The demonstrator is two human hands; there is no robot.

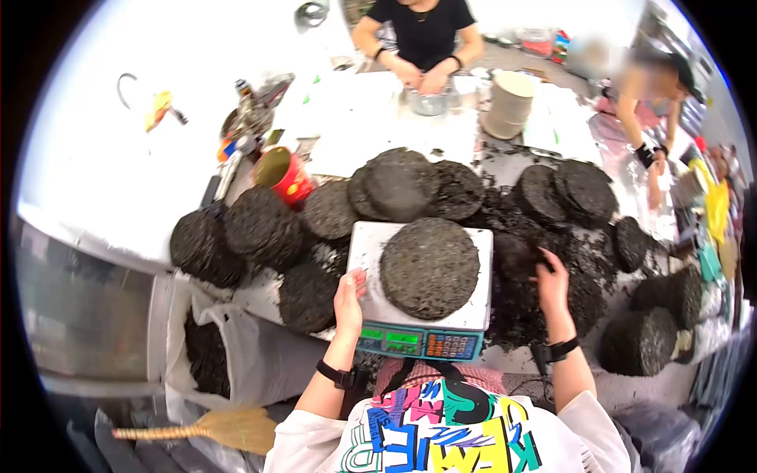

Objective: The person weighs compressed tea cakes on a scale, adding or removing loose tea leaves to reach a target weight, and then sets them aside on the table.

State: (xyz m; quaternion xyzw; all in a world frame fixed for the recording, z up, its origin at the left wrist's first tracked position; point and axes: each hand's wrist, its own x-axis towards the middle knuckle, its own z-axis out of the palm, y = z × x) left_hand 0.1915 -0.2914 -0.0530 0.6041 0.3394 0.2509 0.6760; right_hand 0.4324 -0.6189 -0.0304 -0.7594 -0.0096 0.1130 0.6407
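Head cam, wide FOV, looks fwd/down at scale (pixel 416 341) approx. ctr.

Stretches across the workspace as a white table (pixel 505 164), strewn with loose dark flakes (pixel 495 211) right of the middle and down to the near edge. Bears a digital scale (pixel 457 344) at the near edge, between dark round cakes (pixel 264 225) ranged toward the left and right edges, some overlapping. Holds a red tin (pixel 293 180) behind the left-hand cakes, with white sheets (pixel 339 142) toward the far edge. Carries, near that far edge, a clear bowl (pixel 430 102) and a pale cylinder (pixel 509 102) just to the right.
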